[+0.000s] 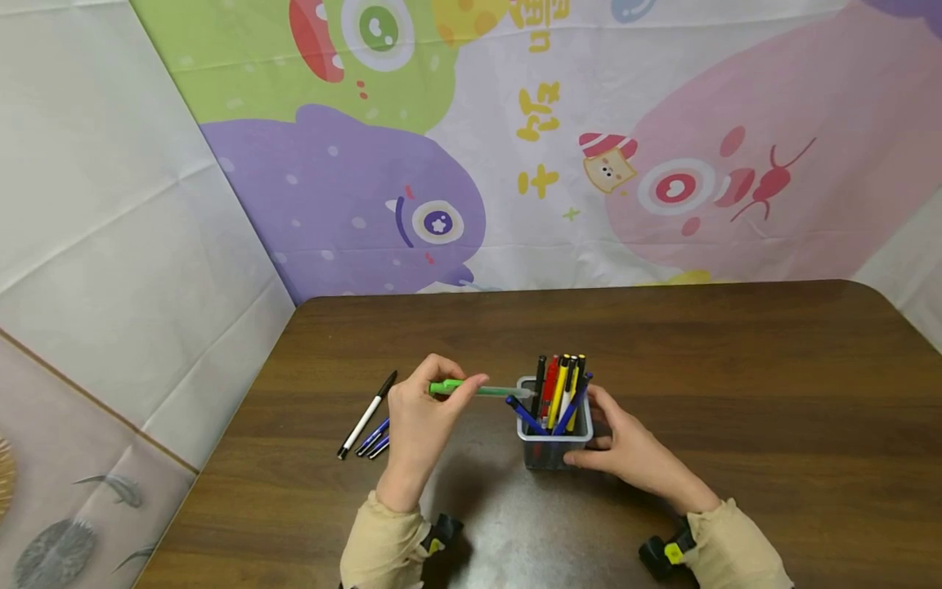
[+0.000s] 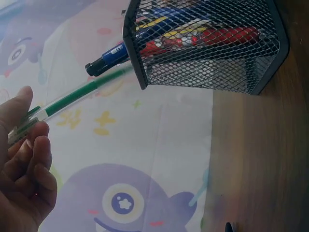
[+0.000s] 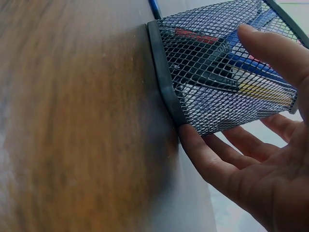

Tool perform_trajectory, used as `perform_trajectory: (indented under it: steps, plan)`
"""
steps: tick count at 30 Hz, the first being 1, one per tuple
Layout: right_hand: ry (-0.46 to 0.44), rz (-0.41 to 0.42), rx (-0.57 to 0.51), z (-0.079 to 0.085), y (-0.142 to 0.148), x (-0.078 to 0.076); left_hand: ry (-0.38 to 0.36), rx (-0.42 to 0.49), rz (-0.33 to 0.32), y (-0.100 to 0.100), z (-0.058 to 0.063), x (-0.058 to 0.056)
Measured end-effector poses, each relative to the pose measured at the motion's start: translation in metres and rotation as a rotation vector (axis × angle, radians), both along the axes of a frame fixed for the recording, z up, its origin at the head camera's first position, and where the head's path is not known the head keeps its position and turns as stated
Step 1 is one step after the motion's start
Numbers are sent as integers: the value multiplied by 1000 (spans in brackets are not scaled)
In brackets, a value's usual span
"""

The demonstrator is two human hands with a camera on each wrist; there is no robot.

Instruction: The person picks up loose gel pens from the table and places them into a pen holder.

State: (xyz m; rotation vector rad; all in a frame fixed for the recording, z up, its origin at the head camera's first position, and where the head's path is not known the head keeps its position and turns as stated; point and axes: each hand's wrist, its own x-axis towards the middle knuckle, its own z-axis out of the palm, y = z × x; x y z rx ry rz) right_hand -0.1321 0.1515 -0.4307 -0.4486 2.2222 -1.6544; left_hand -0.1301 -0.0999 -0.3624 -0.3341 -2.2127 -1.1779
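Observation:
My left hand (image 1: 415,433) pinches a green pen (image 1: 495,392) between thumb and fingers, holding it nearly level. Its clear far end reaches the left rim of a black mesh pen holder (image 1: 543,455), overlapping that rim in the head view. Several pens stand in the holder: black, red (image 1: 548,388), yellow (image 1: 558,394) and blue, with one blue pen (image 1: 524,414) leaning out over the left side. On the holder's right side my right hand (image 1: 636,450) grips it, thumb in front and fingers behind. The right wrist view has the fingertips (image 3: 190,137) close to the holder's dark base.
Left of the holder, a white pen with black ends (image 1: 366,415) lies on the brown table (image 1: 736,360). Beside it are blue pens (image 1: 374,438), partly hidden by my left hand. A printed cartoon cloth (image 1: 530,237) hangs behind the table's far edge.

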Motion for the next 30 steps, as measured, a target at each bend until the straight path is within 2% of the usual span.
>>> perform_trajectory:
  steps: [6, 12, 17, 25, 30]
  plan:
    - [14, 1, 6, 0, 0, -1, -61, 77, -44, 3, 1, 1]
    - [21, -3, 15, 0, -1, -1, -85, 121, -90, 4, 2, 3]
    - [16, -1, 11, 0, 0, 0, -63, 108, -95, 6, 2, 3]
    - [11, -1, 10, 0, 0, 0, 38, 9, -129, 12, -1, 1]
    - [8, 1, 7, 0, 0, 0, 35, -32, -152, 16, -6, 2]
